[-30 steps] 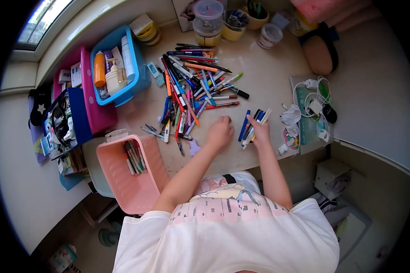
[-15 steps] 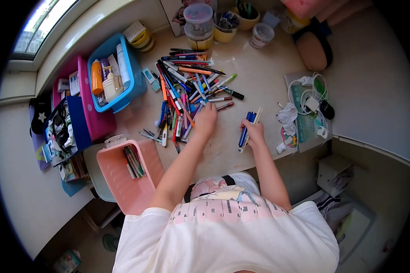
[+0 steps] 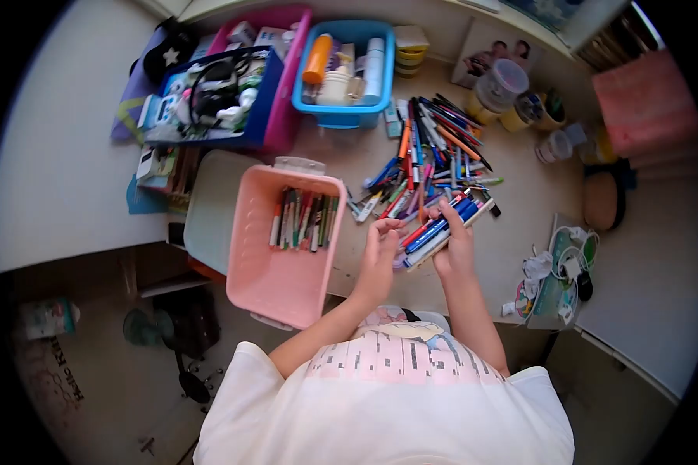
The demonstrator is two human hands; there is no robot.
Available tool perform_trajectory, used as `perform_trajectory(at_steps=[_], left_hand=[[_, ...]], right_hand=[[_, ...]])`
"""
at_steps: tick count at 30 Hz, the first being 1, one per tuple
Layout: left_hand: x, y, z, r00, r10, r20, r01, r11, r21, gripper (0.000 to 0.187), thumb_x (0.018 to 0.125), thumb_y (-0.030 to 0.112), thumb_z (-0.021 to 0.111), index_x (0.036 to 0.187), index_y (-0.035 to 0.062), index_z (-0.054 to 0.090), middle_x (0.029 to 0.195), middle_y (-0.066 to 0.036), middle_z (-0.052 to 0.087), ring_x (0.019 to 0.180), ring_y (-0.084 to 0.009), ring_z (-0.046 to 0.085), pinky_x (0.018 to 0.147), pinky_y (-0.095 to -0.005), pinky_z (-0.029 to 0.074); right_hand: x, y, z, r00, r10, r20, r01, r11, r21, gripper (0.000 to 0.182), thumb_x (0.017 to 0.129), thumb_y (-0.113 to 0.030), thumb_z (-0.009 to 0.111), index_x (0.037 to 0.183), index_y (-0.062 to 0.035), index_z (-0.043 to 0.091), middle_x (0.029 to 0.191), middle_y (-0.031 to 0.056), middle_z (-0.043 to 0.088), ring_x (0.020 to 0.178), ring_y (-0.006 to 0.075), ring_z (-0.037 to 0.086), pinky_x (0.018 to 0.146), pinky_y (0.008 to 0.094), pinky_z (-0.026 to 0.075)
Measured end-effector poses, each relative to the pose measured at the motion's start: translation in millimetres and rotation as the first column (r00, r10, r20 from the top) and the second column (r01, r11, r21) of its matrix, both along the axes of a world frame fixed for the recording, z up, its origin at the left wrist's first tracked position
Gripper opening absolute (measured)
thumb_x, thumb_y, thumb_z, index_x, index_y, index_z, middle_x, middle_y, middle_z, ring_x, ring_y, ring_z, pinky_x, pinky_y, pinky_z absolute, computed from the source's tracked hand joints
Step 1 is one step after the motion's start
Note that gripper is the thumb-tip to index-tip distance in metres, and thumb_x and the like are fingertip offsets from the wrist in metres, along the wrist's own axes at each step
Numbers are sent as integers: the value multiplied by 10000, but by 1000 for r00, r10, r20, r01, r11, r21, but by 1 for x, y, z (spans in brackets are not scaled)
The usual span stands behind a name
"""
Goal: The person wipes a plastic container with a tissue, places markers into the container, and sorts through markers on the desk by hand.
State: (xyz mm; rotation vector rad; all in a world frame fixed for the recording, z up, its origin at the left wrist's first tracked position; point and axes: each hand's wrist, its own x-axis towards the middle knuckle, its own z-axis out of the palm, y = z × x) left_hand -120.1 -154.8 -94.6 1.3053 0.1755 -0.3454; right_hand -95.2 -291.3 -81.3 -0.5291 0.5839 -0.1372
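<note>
A bundle of pens (image 3: 440,232), with blue, red and pale barrels, is gripped in my right hand (image 3: 456,252). My left hand (image 3: 378,252) is beside the lower left ends of the bundle, its fingers loosely bent and apart; whether they touch the pens is hard to tell. Just beyond both hands, a loose pile of pens and markers (image 3: 434,147) spreads over the desk (image 3: 520,198). Left of my left hand is a pink plastic bin (image 3: 279,283), with several pens (image 3: 302,221) lined up against its far end.
A blue basket (image 3: 341,120) of bottles, a magenta bin (image 3: 291,116) and a dark blue box (image 3: 267,97) of small items stand at the back left. Clear tubs (image 3: 502,84) are at the back right. White cables (image 3: 574,256) and crumpled tissue (image 3: 537,266) lie to the right.
The view has turned left. My left hand has come from the pen pile to beside my right hand. The bundle in my right hand now includes red pens and looks thicker.
</note>
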Motion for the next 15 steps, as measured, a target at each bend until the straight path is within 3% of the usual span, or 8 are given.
perform_trajectory(at_steps=[1, 2, 5, 7, 10, 11, 13, 15], left_hand=[[-4, 13, 18, 973, 109, -205, -165, 945, -281, 395, 1059, 405, 378, 1225, 62, 481, 1221, -119, 566, 1222, -201, 540, 1029, -350, 445], [-7, 27, 32, 941, 204, -269, -280, 916, -286, 456, 1064, 468, 283, 1236, 97, 487, 1237, -121, 558, 1224, -203, 537, 1076, -360, 409], [-11, 91, 36, 836, 474, -277, -549, 719, -426, 434, 1057, 464, 335, 1250, 111, 498, 1288, -119, 536, 1253, -223, 504, 1096, -364, 360], [-9, 144, 35, 759, 617, -209, -652, 725, -223, 417, 1051, 447, 372, 1251, 105, 502, 1279, -105, 542, 1243, -221, 498, 1078, -368, 359], [-19, 215, 6, 655, 734, -180, -753, 655, -65, 382, 1028, 394, 441, 1262, 99, 501, 1258, -92, 546, 1235, -207, 487, 1078, -382, 353], [-20, 228, 3, 668, 704, -241, -727, 687, -10, 387, 1006, 370, 478, 1275, 92, 489, 1268, -92, 533, 1251, -203, 469, 1083, -387, 344], [-21, 237, -6, 676, 671, -305, -695, 718, 39, 402, 984, 345, 516, 1289, 86, 477, 1279, -92, 520, 1266, -199, 451, 1088, -393, 335], [-14, 226, -17, 661, 712, -239, -716, 693, 84, 527, 936, 241, 575, 1383, 69, 355, 1310, -102, 473, 1227, -209, 459, 1060, -362, 351]], right_hand=[[4, 36, 18, 995, 52, 91, -51, 999, -10, 206, 896, -29, 664, 1017, -59, 499, 839, 44, 588, 726, 152, 624, 741, 332, 572], [3, 69, 25, 974, 220, 51, -218, 975, -38, 205, 899, -33, 662, 1024, -50, 500, 850, 50, 601, 726, 153, 626, 724, 326, 569], [8, 162, 29, 859, 510, 38, -500, 854, -144, 178, 916, -115, 665, 1000, -29, 534, 820, 71, 633, 740, 156, 637, 717, 325, 565], [24, 206, 22, 834, 539, -114, -549, 796, -256, 206, 901, -121, 681, 1011, -26, 535, 814, 75, 628, 711, 172, 644, 641, 334, 567], [37, 250, -59, 720, 582, -378, -588, 801, 114, 216, 898, -35, 616, 1047, -53, 460, 787, 95, 577, 645, 214, 611, 497, 384, 530], [37, 258, -93, 710, 520, -474, -600, 800, -20, 165, 911, -73, 622, 1027, -47, 508, 791, 97, 599, 628, 217, 621, 526, 395, 547], [46, 255, -113, 710, 319, -628, -568, 786, -244, 303, 892, -42, 613, 1129, -69, 425, 850, 132, 588, 597, 245, 592, 494, 415, 531], [60, 260, -157, 622, 54, -781, -635, 619, -463, 429, 892, -100, 589, 1276, -21, 415, 1044, 193, 617, 925, 352, 644, 740, 493, 565]])
